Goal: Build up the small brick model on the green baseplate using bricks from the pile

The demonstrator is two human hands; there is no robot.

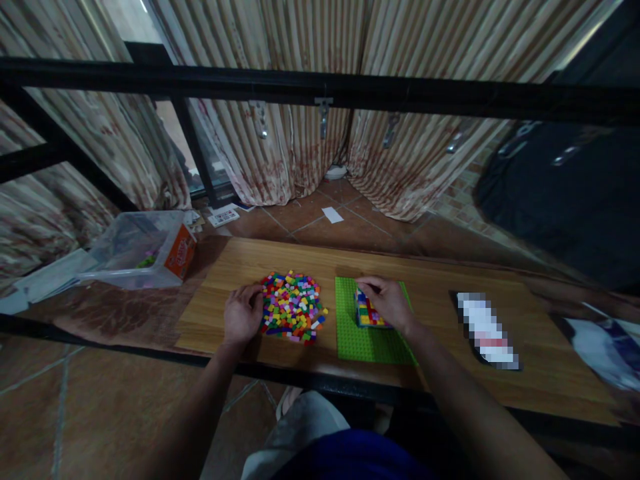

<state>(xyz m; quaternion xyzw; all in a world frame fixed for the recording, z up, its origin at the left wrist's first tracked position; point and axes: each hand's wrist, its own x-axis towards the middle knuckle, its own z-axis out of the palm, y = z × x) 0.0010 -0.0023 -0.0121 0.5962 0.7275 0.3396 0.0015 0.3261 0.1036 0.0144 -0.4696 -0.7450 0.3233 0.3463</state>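
Note:
A heap of small, many-coloured toy bricks (293, 307) lies on the wooden board (320, 257). At the heap's left edge rests my left hand (243, 313), its fingers curled together; whatever may be between them is hidden. To the right of the heap is a green studded baseplate (350, 343), carrying a low block built from coloured bricks (369, 315). My right hand (387, 300) is over the far right part of that block, thumb and fingers pinched together at its top. The hand covers part of the block, and any piece in the pinch is too small to make out.
A clear plastic box (145, 250) with an orange label stands left of the board. A blurred-out dark-edged object (487, 330) lies on the right of the board. Beyond the table, a black metal bar (300, 83) crosses in front of striped curtains (280, 153).

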